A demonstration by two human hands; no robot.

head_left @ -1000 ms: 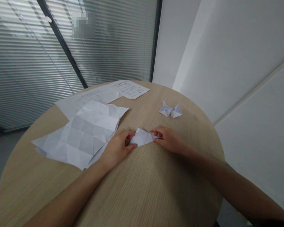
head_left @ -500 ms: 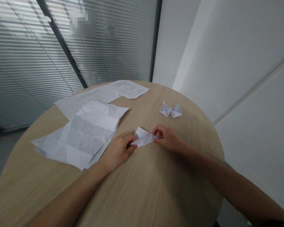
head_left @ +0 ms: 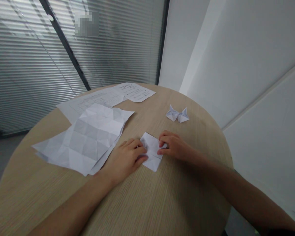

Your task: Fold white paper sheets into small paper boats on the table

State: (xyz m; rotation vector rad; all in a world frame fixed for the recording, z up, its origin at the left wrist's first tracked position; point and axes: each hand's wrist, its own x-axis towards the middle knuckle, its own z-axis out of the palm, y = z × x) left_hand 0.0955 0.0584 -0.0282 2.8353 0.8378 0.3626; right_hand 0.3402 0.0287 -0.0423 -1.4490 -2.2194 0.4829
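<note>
A small folded piece of white paper (head_left: 151,149) lies on the table between my hands, its near corner pointing towards me and creases running across it. My left hand (head_left: 127,157) grips its left edge, thumb on top and fingers bent. At the right edge my right hand (head_left: 173,146) pinches the paper between thumb and fingers. The fingertips partly cover both side corners. Beyond my right hand stands a small white folded-paper piece (head_left: 177,114) with two upright points.
Large creased white sheets (head_left: 90,137) lie left of my left hand, overlapping. Behind them are printed sheets (head_left: 135,92) near the far edge of the round wooden table (head_left: 142,206). A window with blinds (head_left: 123,55) and a white wall (head_left: 248,65) stand beyond.
The folded paper, earlier showing a narrow near part, now shows a wider square shape with its near corner spread towards me. Both hands stay at its sides; the left fingers reach further over it.
</note>
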